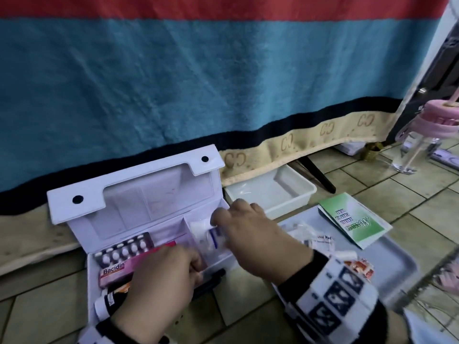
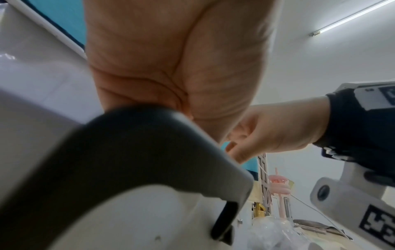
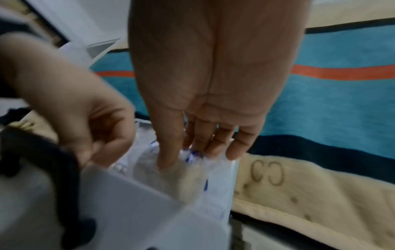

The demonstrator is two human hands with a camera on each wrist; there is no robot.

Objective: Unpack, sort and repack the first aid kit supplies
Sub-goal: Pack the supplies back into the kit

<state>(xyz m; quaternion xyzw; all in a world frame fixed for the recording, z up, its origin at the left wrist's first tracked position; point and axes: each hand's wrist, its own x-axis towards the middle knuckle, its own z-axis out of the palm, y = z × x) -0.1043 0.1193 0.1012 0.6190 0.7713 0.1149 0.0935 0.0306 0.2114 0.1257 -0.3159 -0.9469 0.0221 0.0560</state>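
The white kit box (image 1: pixel 139 212) stands open on the tiled floor, its lid leaning back on a blanket. Its left compartment holds a blister pack (image 1: pixel 124 249), a pink Bacidin box (image 1: pixel 116 271) and a tube (image 1: pixel 101 306). My right hand (image 1: pixel 231 214) reaches into the right compartment and pinches a clear-wrapped white and blue packet (image 1: pixel 216 235) between thumb and fingers (image 3: pixel 171 157). My left hand (image 1: pixel 193 264) curls over the box's front wall, just above its black handle (image 2: pixel 138 152). The left fingertips are hidden in the left wrist view.
A grey tray (image 1: pixel 392 266) to the right carries alcohol pad sachets (image 1: pixel 320 240) and other small packets. A green leaflet (image 1: pixel 355 219) lies across its far edge. An empty white tub (image 1: pixel 270 192) sits behind it, and a pink-lidded bottle (image 1: pixel 419 140) stands far right.
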